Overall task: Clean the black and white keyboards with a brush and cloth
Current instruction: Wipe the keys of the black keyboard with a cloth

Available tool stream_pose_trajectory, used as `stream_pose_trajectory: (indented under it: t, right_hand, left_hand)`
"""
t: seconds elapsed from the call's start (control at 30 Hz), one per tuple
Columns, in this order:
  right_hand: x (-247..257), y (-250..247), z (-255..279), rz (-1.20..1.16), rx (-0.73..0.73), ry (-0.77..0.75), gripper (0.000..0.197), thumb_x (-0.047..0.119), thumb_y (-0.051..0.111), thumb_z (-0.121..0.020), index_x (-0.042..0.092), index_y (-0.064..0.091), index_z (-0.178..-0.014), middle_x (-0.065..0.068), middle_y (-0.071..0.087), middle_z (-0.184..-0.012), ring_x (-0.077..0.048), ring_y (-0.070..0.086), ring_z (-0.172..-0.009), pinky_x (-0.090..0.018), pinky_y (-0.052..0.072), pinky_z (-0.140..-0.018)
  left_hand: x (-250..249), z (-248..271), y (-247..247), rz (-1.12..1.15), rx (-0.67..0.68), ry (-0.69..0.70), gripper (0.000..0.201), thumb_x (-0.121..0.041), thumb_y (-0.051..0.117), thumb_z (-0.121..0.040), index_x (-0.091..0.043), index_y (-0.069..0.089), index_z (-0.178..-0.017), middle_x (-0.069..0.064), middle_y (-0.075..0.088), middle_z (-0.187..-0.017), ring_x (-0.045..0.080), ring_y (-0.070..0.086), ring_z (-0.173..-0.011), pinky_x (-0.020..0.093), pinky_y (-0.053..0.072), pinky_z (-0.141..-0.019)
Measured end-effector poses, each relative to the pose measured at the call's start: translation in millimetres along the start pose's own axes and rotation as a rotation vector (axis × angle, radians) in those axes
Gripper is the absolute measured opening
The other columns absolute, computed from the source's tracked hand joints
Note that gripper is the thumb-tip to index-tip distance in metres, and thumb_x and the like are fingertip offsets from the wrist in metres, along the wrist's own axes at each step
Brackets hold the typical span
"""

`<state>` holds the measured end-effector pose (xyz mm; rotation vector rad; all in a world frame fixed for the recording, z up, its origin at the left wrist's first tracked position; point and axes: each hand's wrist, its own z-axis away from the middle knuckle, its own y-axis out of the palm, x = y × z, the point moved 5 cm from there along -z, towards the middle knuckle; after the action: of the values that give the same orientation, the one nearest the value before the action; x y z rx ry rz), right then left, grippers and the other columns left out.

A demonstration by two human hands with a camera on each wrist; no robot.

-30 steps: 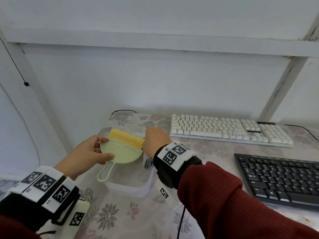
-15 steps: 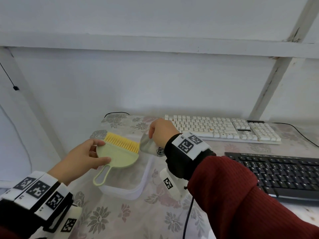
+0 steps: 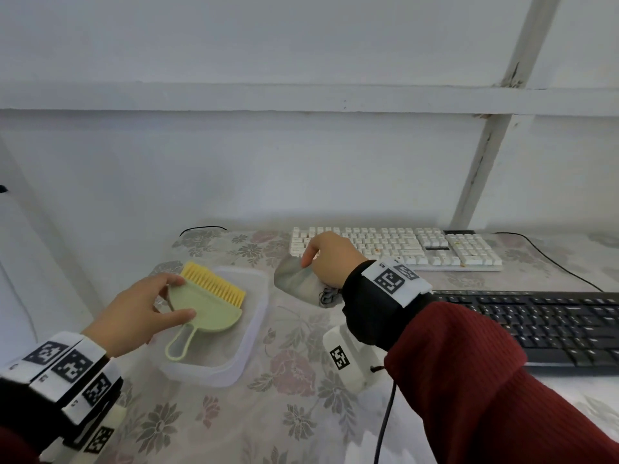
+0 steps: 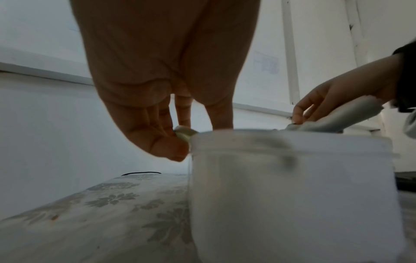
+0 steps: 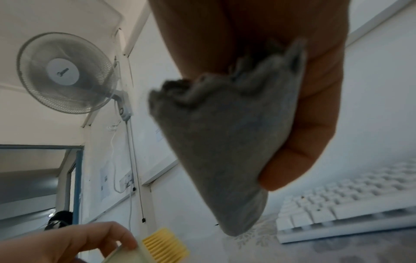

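My left hand (image 3: 144, 306) pinches a pale green brush (image 3: 207, 306) with yellow bristles (image 3: 214, 283) between thumb and fingers, above a translucent white plastic tub (image 3: 248, 339). In the right wrist view the bristles (image 5: 164, 245) show at the bottom. My right hand (image 3: 330, 259) grips a folded grey cloth (image 3: 298, 283), just right of the tub and in front of the white keyboard (image 3: 418, 246). The cloth (image 5: 225, 142) hangs from the thumb and fingers. The black keyboard (image 3: 542, 326) lies nearer me on the right.
A floral tablecloth (image 3: 294, 370) covers the table, which meets a white wall behind. Black cables (image 3: 549, 259) run from the keyboards. A wall fan (image 5: 65, 73) hangs high at the left. The tub wall (image 4: 292, 186) fills the left wrist view.
My right hand has lifted the grey cloth out of the tub and carried it right, toward the white keyboard. The left hand still holds the brush over the tub.
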<state>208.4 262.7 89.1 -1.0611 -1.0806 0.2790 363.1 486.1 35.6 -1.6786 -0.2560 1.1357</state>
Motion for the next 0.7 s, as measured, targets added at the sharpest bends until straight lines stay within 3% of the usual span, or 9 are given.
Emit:
stream_pose_trajectory:
  t: [0.1,0.2,0.27,0.43,0.6,0.7]
  right_hand:
    - [-22.0,-9.8,5.8,-0.076,-0.002,0.002,0.044,-0.011,0.03,-0.088,0.01,0.066,-0.104,-0.011,0.047,-0.139,-0.028,0.054,-0.115,-0.024,0.042,-0.071]
    - [-51.5,-25.5,10.1,-0.142,-0.05,0.033,0.05,-0.012,0.027,-0.086,0.013,0.066,-0.105,-0.01,0.044,-0.142,-0.028,0.053,-0.115,-0.024,0.041,-0.072]
    - [-73.1,-40.9,15.5,-0.158,-0.077,0.063,0.049,-0.01,0.027,-0.088,0.012,0.066,-0.108,-0.012,0.047,-0.139,-0.029,0.053,-0.115,-0.025,0.041,-0.077]
    - [-136.3,-85.2,32.3,-0.086,-0.109,0.153,0.043,-0.006,0.032,-0.091,0.007,0.061,-0.119,-0.016,0.054,-0.13,-0.03,0.054,-0.115,-0.024,0.04,-0.083]
    - [-204.8,-122.2,48.7,-0.088,-0.139,0.239,0.043,-0.006,0.03,-0.091,0.006,0.06,-0.12,-0.018,0.052,-0.132,-0.032,0.053,-0.115,-0.026,0.04,-0.084]
    - [-242.3,-135.2,55.8,-0.081,-0.138,0.263,0.044,-0.005,0.029,-0.091,0.009,0.063,-0.116,-0.018,0.053,-0.131,-0.031,0.055,-0.109,-0.023,0.04,-0.075]
  left_hand:
    - [-1.1,0.2,0.1,-0.065,0.004,-0.021,0.047,-0.032,0.074,-0.075,-0.031,0.048,-0.113,0.002,0.052,-0.097,0.021,0.058,-0.066,0.026,0.048,-0.043]
    - [-5.9,2.4,-3.2,-0.152,-0.042,-0.056,0.053,-0.035,0.074,-0.075,-0.025,0.052,-0.122,0.009,0.048,-0.105,0.024,0.053,-0.088,0.035,0.047,-0.073]
    - [-19.3,6.0,-4.6,-0.161,-0.091,-0.033,0.051,-0.03,0.074,-0.076,-0.021,0.055,-0.122,0.01,0.048,-0.106,0.024,0.048,-0.097,0.038,0.041,-0.085]
    - [-88.3,21.0,14.7,-0.074,-0.119,0.097,0.033,-0.023,0.071,-0.079,-0.026,0.055,-0.108,0.002,0.055,-0.1,0.02,0.055,-0.092,0.031,0.038,-0.078]
    - [-168.5,37.2,66.9,0.032,-0.002,0.169,0.033,-0.033,0.067,-0.082,-0.031,0.051,-0.112,-0.011,0.057,-0.099,0.008,0.057,-0.091,0.026,0.043,-0.076]
    - [-214.7,42.1,107.6,0.058,0.08,0.202,0.037,-0.035,0.066,-0.083,-0.03,0.05,-0.115,-0.011,0.056,-0.1,0.007,0.057,-0.092,0.023,0.045,-0.078]
